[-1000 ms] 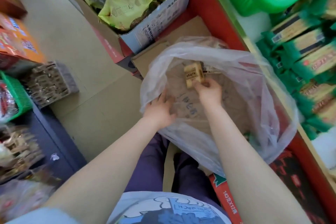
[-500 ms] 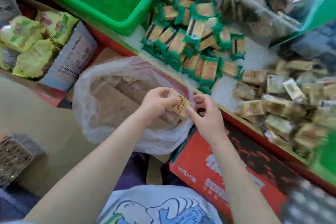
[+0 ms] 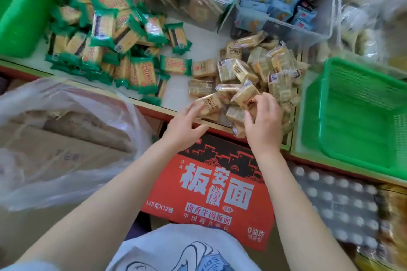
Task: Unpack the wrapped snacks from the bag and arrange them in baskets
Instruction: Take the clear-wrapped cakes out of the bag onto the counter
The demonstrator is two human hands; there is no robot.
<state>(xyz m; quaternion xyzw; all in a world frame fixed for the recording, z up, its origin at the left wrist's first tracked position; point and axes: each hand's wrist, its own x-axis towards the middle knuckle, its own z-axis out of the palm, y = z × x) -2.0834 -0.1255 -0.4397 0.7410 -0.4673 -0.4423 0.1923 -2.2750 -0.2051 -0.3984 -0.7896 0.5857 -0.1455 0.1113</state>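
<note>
Head view: my right hand curls its fingers round a tan snack packet at the tan pile's six o'clock edge. My left hand, fingers spread, touches another packet. Plastic bag lies at nine o'clock, green basket at three.

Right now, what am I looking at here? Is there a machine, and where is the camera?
No machine: a person works with two bare hands, and a camera worn on the head looks down at them. The right hand grips a beige wrapped snack at the edge of a beige snack pile on the white shelf. The left hand, fingers straight, touches another beige packet. Green-wrapped snacks lie further left. A green basket waits at the right. The clear plastic bag sits lower left, beside a red noodle carton.
</note>
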